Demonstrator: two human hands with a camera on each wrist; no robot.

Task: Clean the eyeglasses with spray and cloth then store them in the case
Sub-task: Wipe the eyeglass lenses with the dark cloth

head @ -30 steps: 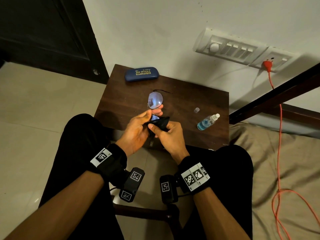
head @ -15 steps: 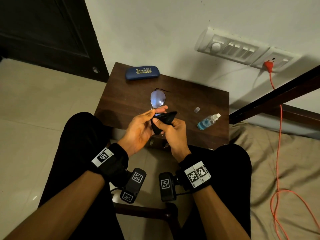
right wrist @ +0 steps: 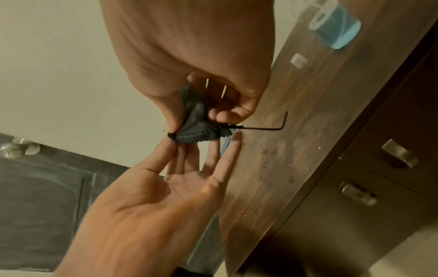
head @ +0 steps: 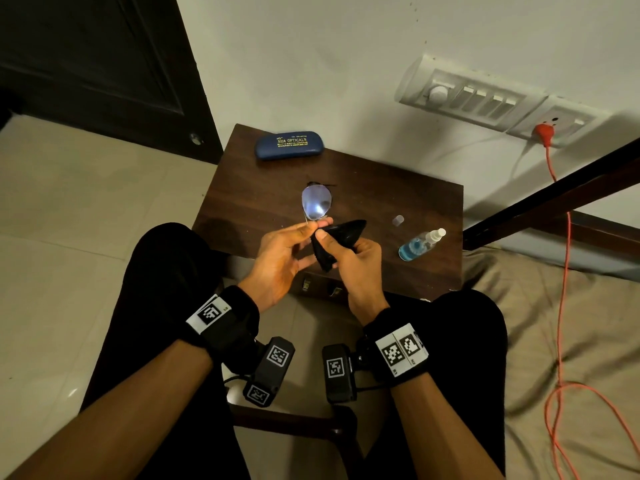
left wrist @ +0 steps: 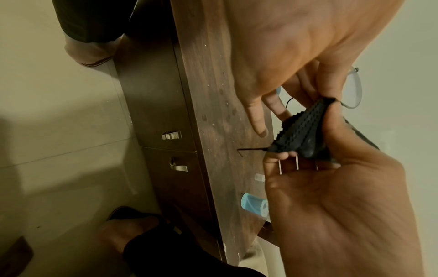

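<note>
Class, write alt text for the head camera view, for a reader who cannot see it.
Seen from above, a seated person's left hand pinches a pair of eyeglasses while the right hand wipes one lens with a black cloth. Behind, on a dark wooden table, lie a closed blue case and a spray bottle.

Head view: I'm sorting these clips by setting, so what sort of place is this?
Probably a bedroom at home: a small wooden bedside table stands against the wall, a bed lies beside it, and a dark door is nearby.
</note>
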